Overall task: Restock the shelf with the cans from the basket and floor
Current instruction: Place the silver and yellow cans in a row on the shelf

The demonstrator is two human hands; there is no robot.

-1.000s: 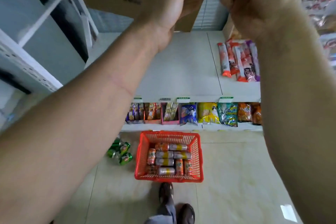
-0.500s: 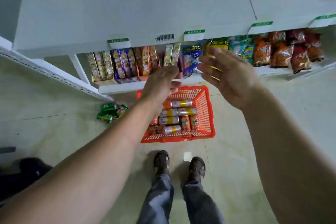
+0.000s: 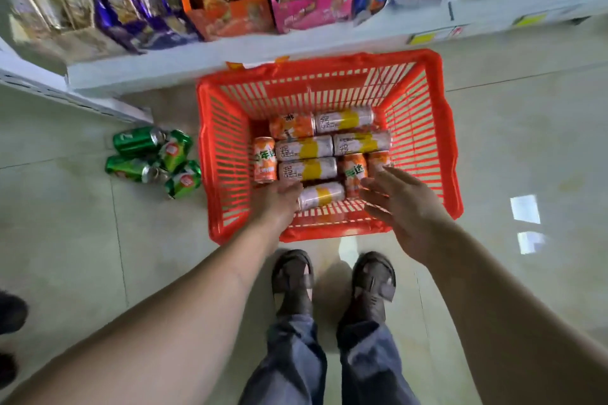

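**Both hands reach into the basket, nothing held**

Nearest, the left hand (image 3: 279, 199) hovers at the silver-and-yellow can (image 3: 324, 195), its fingers hidden from view, so I cannot tell their spread. The right hand (image 3: 399, 204) is spread wide, gripping nothing. Both are over the red basket (image 3: 450, 174), where cans lie packed on their sides. Green cans (image 3: 154, 158) lie loose on the floor to its left. Beyond, the shelf (image 3: 230, 56) holds snacks. A one-handed grab at the smooth, tightly packed cans could slip.
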